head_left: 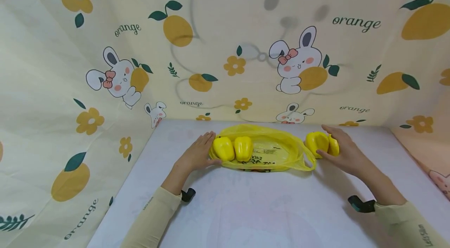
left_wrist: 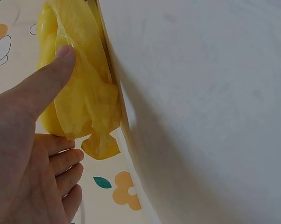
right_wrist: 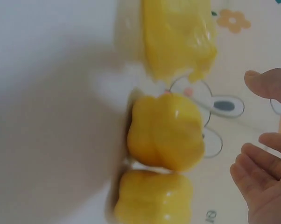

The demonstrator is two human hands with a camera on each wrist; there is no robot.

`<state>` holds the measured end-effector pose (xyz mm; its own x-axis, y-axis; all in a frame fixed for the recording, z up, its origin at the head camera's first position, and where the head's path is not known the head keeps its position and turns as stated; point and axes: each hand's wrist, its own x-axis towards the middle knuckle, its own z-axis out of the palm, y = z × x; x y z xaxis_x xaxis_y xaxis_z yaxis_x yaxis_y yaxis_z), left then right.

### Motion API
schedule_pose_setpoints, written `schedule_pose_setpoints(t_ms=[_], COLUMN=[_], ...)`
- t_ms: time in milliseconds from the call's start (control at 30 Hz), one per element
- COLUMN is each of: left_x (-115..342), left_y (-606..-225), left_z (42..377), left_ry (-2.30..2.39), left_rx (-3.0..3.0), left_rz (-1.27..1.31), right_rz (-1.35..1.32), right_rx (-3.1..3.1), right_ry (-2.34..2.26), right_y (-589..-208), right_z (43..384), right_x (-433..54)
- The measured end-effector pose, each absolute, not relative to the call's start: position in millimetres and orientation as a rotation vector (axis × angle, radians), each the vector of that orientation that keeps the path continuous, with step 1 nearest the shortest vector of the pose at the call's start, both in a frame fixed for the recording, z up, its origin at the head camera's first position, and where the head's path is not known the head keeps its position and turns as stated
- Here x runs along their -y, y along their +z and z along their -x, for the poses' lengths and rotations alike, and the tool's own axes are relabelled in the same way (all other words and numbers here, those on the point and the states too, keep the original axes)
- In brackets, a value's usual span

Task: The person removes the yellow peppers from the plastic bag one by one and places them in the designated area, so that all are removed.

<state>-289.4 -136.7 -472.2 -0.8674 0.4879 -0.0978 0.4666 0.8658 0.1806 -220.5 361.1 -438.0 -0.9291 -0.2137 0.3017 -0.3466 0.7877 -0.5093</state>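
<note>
Nearest the camera, a beige left sleeve [head_left: 151, 216] and right sleeve [head_left: 408, 226]. Ahead of these, left hand [head_left: 197, 154] open at one end of a yellow plastic carrier bag [head_left: 277, 145], thumb laid over the film, fingers extended, wrapped round nothing. Just beside the left thumb, inside the bag, first bell pepper [head_left: 223, 148] and second bell pepper [head_left: 243, 148], side by side. Toward the right thumb, past the gaping bag mouth, a handle loop [head_left: 313, 159]. Right hand [head_left: 346, 154] spread above third bell pepper [head_left: 314, 142] and fourth bell pepper [head_left: 333, 147], holding neither, with a gap showing in the right wrist view. Judging by gloss and shape, peppers probably light, firm, slick and prone to roll; best taken across opposite lobes, thumb against fingers. Bag film likely limp, near weightless, easily torn; best pinched at the rim.
</note>
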Motion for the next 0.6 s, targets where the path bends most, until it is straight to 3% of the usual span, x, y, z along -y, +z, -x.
schedule_pose_setpoints(t_ms=[600], left_x=[137.7], left_y=[-476.7], left_z=[290.6], left_ry=[0.212], left_rx=[-2.913], left_rz=[-0.75], right_rz=[-0.561], right_rx=[2.723], right_ry=[0.852], right_y=[-438.2], right_z=[221.8], right_x=[-317.8])
